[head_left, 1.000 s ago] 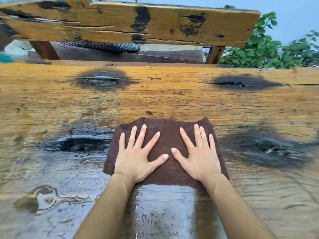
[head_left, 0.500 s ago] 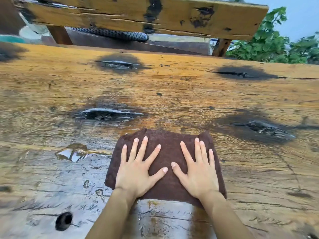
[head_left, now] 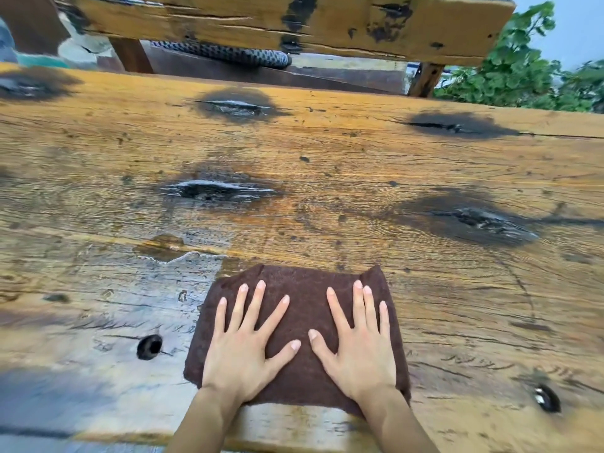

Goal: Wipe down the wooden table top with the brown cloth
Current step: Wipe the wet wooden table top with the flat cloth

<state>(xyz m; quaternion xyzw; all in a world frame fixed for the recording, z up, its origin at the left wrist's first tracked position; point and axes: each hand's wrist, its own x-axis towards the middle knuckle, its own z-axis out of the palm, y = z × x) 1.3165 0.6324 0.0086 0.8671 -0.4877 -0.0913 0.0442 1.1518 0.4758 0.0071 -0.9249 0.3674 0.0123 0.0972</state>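
Brown cloth, roughly square, on wooden table top under left hand, right hand; grip flat, fingers splayed.

The cloth, dark brown and folded roughly square, lies flat near the front edge of the surface, which is worn, knotted yellow wood, wet at left.
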